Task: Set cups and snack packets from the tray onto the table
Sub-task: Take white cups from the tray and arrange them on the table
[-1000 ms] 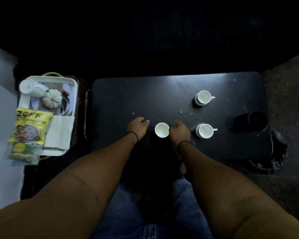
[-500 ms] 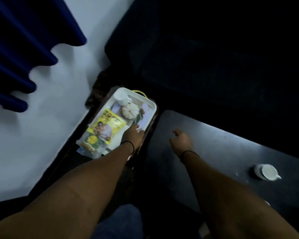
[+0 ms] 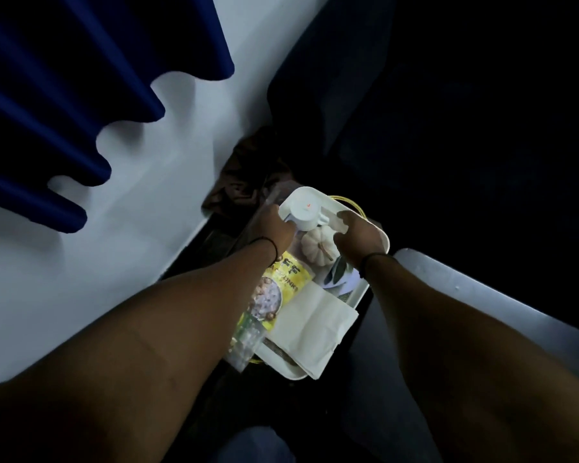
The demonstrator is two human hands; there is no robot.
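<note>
A white cup (image 3: pixel 302 211) lies upside down at the far end of the white tray (image 3: pixel 361 293). My left hand (image 3: pixel 270 226) grips the cup's left side. Just right of the cup's handle, my right hand (image 3: pixel 355 236) hovers with its fingers curled apart, a small gap between them and the handle. A yellow snack packet (image 3: pixel 283 287) lies on the tray's near left, partly under my left forearm. A clear packet (image 3: pixel 245 342) sticks out below it over the tray's edge.
A small white pumpkin (image 3: pixel 317 244) and leaves sit between my hands on the tray. A folded white napkin (image 3: pixel 315 329) covers the tray's near right. The dark table (image 3: pixel 475 295) lies to the right. A white wall and blue curtain (image 3: pixel 47 95) stand on the left.
My head turned left from the table to the tray. Both hands moved from the table's cups to the tray's far end, and my left hand closed on the white cup.
</note>
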